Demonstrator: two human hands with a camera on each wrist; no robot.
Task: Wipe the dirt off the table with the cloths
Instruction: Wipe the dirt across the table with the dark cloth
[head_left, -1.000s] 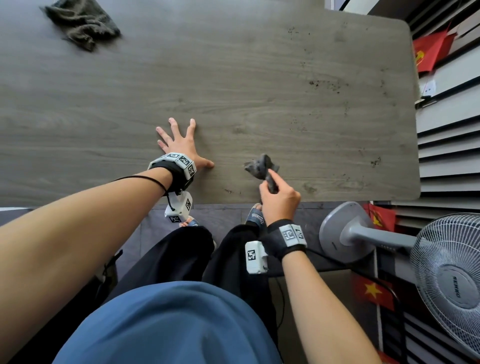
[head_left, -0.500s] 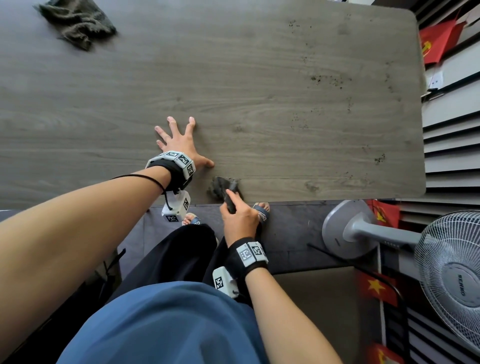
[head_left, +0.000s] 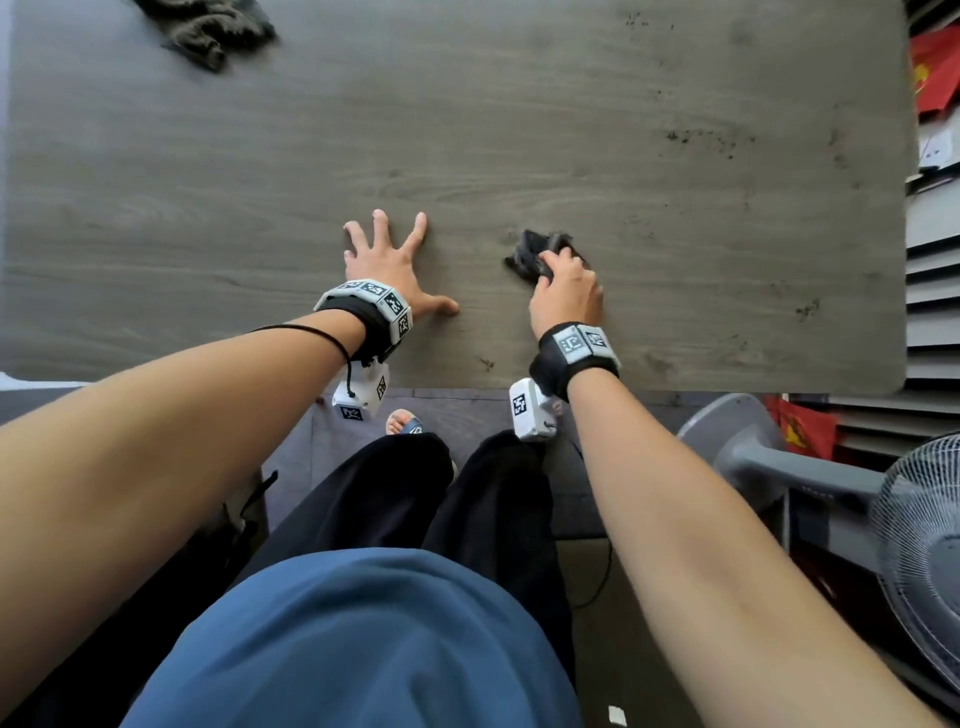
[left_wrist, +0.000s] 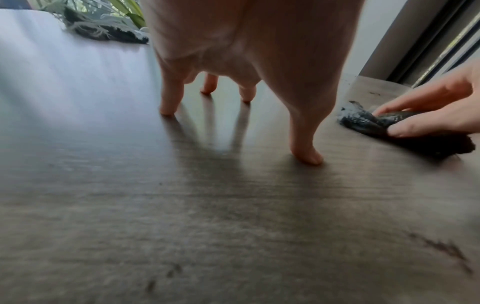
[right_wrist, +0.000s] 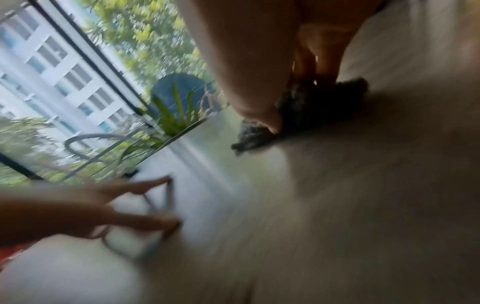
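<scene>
My right hand (head_left: 563, 283) grips a small dark cloth (head_left: 535, 249) and presses it on the grey wooden table (head_left: 260, 171), a little in from the near edge. The same cloth (left_wrist: 405, 131) lies under my right fingers in the left wrist view, and the blurred right wrist view shows the cloth (right_wrist: 306, 109) under thumb and fingers. My left hand (head_left: 387, 260) rests on spread fingertips left of the cloth and holds nothing. A second dark cloth (head_left: 208, 26) lies crumpled at the far left. Dirt specks (head_left: 701, 137) dot the right half, with more near the front edge (head_left: 487, 362).
A grey standing fan (head_left: 919, 525) and its round base (head_left: 727, 431) sit on the floor right of my legs. Red flags (head_left: 935, 73) and slatted shelving (head_left: 935, 291) run along the table's right side. A window with plants lies beyond the far edge.
My right hand swept the cloth left along the near edge, then carried it forward and right onto the table. My left hand stayed planted. The camera view shifted slightly.
</scene>
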